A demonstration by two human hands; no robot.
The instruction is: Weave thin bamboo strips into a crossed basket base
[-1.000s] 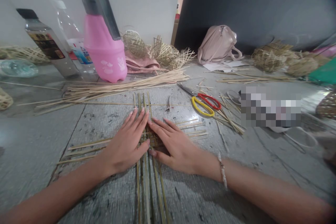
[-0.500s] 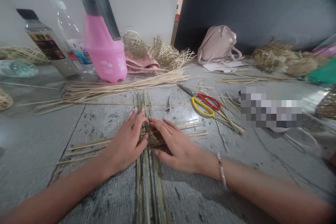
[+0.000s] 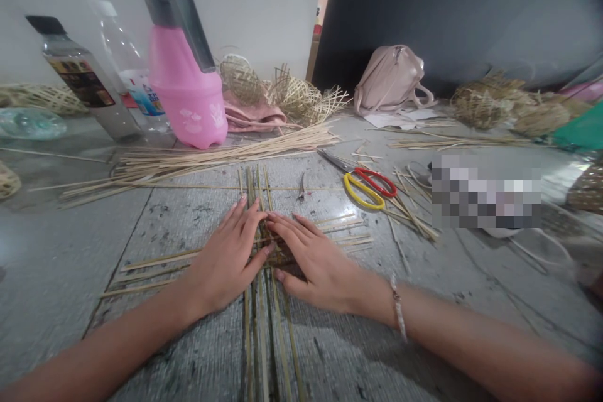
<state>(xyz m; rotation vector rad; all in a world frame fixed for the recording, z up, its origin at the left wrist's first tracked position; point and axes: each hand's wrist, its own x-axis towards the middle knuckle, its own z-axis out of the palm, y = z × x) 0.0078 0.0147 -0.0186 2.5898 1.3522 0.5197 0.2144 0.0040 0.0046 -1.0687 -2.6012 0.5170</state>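
Both hands lie over the middle of crossed bamboo strips (image 3: 264,339) on the grey surface. My left hand (image 3: 228,257) rests on the left side of the crossing, fingers stretched forward and thumb reaching over the lengthwise strips. Against the right side is my right hand (image 3: 318,257), its fingers extended toward the left fingertips and its thumb apart, nearer me. A bracelet circles the right wrist. Crosswise strips (image 3: 155,270) stick out to the left, and more crosswise strips (image 3: 351,239) show beyond the right hand. The woven centre is mostly hidden under my fingers.
Scissors (image 3: 370,188) with red and yellow handles lie at the right, beside loose strip scraps (image 3: 414,220). Behind the hands is a bundle of pale strips (image 3: 226,154). A pink spray bottle (image 3: 188,88), drink bottles (image 3: 85,81), woven pieces (image 3: 301,100) and a small bag (image 3: 391,78) stand farther back.
My left thumb has shifted to the right across the lengthwise strips, and the left fingers have moved slightly. The right hand stays nearly in place.
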